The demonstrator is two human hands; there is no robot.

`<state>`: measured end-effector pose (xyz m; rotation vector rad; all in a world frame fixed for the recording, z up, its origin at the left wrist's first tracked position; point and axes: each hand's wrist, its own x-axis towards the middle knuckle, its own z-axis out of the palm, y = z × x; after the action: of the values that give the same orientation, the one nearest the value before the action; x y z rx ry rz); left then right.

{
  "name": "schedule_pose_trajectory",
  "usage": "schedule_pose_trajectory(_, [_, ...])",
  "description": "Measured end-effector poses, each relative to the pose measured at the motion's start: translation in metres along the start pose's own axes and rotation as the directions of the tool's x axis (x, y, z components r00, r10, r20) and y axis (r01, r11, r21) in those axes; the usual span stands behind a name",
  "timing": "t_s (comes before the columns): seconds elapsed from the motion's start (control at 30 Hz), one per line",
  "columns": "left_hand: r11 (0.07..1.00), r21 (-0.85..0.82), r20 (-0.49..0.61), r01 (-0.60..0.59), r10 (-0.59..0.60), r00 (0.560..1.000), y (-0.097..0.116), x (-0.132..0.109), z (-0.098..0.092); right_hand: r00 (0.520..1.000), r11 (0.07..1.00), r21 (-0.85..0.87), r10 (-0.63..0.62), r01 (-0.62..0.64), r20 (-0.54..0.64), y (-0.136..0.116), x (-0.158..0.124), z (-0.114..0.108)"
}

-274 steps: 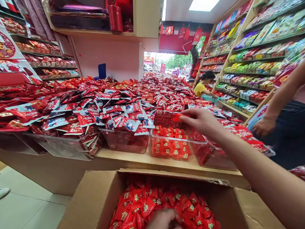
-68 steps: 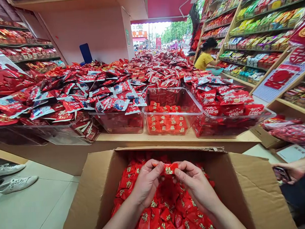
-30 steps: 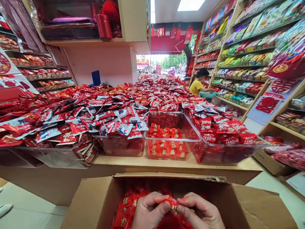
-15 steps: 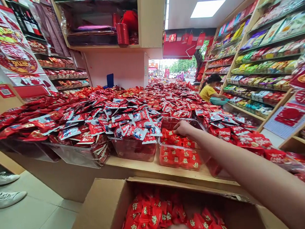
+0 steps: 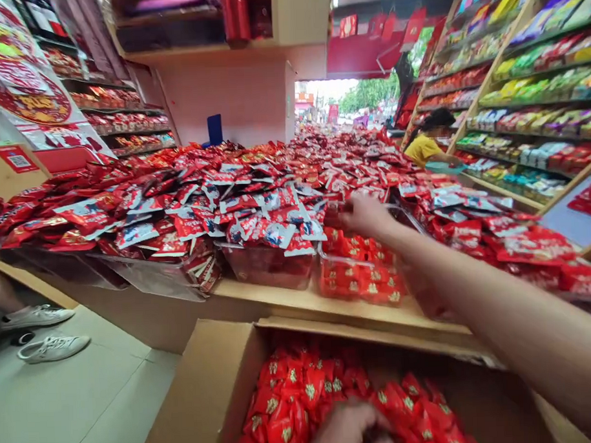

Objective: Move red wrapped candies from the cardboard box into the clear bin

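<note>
My right hand point(image 5: 366, 214) reaches out over a clear plastic bin point(image 5: 356, 288) on the wooden counter; the bin holds rows of small red candy packets with gold marks. The hand is smeared by motion, so I cannot tell whether anything is in it. My left hand point(image 5: 351, 429) is at the bottom edge of the view, down inside an open cardboard box point(image 5: 218, 386). Its fingers curl into the loose red candy packets point(image 5: 301, 392) that fill the box.
The wooden counter point(image 5: 279, 299) carries more clear bins point(image 5: 268, 269) heaped with red snack bags point(image 5: 188, 206). Stocked shelves point(image 5: 538, 90) line the right wall. A person in a yellow shirt point(image 5: 421, 149) crouches far back. White shoes point(image 5: 52, 346) stand on the floor at left.
Both hands pinched one red packet over the box a second ago. The right hand then carried it to the clear bin and now hovers a little higher; the left dropped back into the box.
</note>
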<state>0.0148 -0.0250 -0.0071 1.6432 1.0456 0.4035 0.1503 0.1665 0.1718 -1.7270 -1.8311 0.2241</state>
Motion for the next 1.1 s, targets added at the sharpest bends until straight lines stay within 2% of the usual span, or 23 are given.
schedule_pose_trajectory(0.07, [0.983,0.148,-0.059,-0.106,0.116,0.992,0.005,-0.001,-0.006,0.991,0.996,0.021,-0.078,0.081,-0.107,-0.008,-0.041,-0.029])
schedule_pose_trajectory(0.1, [0.968,0.213,-0.066,-0.134,0.151,0.986,0.006,-0.001,-0.009,0.970,0.981,0.054,-0.177,0.188,-0.166,-0.009,-0.069,-0.039])
schedule_pose_trajectory(0.13, [0.965,0.227,-0.067,-0.134,0.153,0.986,0.005,0.000,-0.012,0.946,0.957,0.091,-0.255,0.277,-0.198,-0.008,-0.101,-0.044])
schedule_pose_trajectory(0.17, [0.963,0.237,-0.067,-0.131,0.150,0.986,0.003,0.002,-0.014,0.929,0.927,0.137,-0.322,0.348,-0.180,-0.004,-0.133,-0.044])
schedule_pose_trajectory(0.2, [0.962,0.243,-0.072,-0.121,0.142,0.987,0.000,0.004,-0.016,0.922,0.901,0.196,-0.375,0.386,-0.093,0.004,-0.165,-0.037])
schedule_pose_trajectory(0.23, [0.964,0.244,-0.084,-0.108,0.132,0.988,-0.003,0.006,-0.018,0.924,0.903,0.238,-0.380,0.357,0.054,0.013,-0.193,-0.025])
schedule_pose_trajectory(0.27, [0.964,0.247,-0.104,-0.097,0.126,0.987,-0.007,0.008,-0.019,0.925,0.943,0.224,-0.296,0.244,0.237,0.025,-0.216,-0.008])
schedule_pose_trajectory(0.3, [0.965,0.248,-0.128,-0.087,0.122,0.984,-0.009,0.010,-0.020,0.919,0.977,0.167,-0.183,0.131,0.349,0.037,-0.232,0.011])
schedule_pose_trajectory(0.33, [0.967,0.244,-0.152,-0.079,0.118,0.981,-0.011,0.012,-0.021,0.908,0.995,0.093,-0.074,0.038,0.413,0.049,-0.241,0.030])
schedule_pose_trajectory(0.4, [0.973,0.222,-0.188,-0.065,0.108,0.976,-0.013,0.016,-0.022,0.892,0.996,-0.024,0.086,-0.084,0.444,0.067,-0.242,0.064])
schedule_pose_trajectory(0.47, [0.980,0.190,-0.201,-0.060,0.099,0.975,-0.013,0.018,-0.022,0.894,0.988,-0.073,0.151,-0.132,0.422,0.075,-0.232,0.086])
schedule_pose_trajectory(0.53, [0.986,0.159,-0.205,-0.059,0.091,0.974,-0.012,0.018,-0.022,0.899,0.984,-0.091,0.175,-0.151,0.401,0.077,-0.225,0.097])
schedule_pose_trajectory(0.67, [0.993,0.098,-0.233,-0.066,0.087,0.969,-0.010,0.014,-0.020,0.917,0.986,-0.073,0.166,-0.149,0.364,0.075,-0.227,0.102])
schedule_pose_trajectory(0.8, [0.996,0.056,-0.287,-0.063,0.076,0.955,-0.007,0.010,-0.020,0.942,0.986,0.026,0.152,-0.167,0.301,0.075,-0.229,0.098])
schedule_pose_trajectory(0.87, [0.994,-0.076,-0.288,-0.076,0.051,0.956,-0.002,0.009,-0.020,0.953,0.981,0.090,0.141,-0.171,0.270,0.071,-0.229,0.093])
schedule_pose_trajectory(0.93, [0.943,-0.321,-0.261,-0.087,0.000,0.965,0.005,0.009,-0.020,0.955,0.948,0.236,0.153,-0.215,0.254,0.065,-0.230,0.086])
schedule_pose_trajectory(0.97, [0.898,-0.431,-0.240,-0.085,-0.024,0.970,0.009,0.009,-0.020,0.950,0.892,0.366,0.178,-0.266,0.257,0.061,-0.232,0.082])
schedule_pose_trajectory(1.0, [0.859,-0.507,-0.219,-0.077,-0.042,0.975,0.014,0.009,-0.021,0.940,0.792,0.516,0.212,-0.326,0.269,0.056,-0.233,0.078])
schedule_pose_trajectory(1.07, [0.830,-0.554,-0.207,-0.068,-0.057,0.977,0.022,0.007,-0.023,0.907,0.501,0.759,0.285,-0.416,0.309,0.048,-0.238,0.071])
schedule_pose_trajectory(1.1, [0.824,-0.562,-0.217,-0.073,-0.062,0.974,0.026,0.005,-0.024,0.895,0.380,0.822,0.314,-0.424,0.316,0.045,-0.241,0.068])
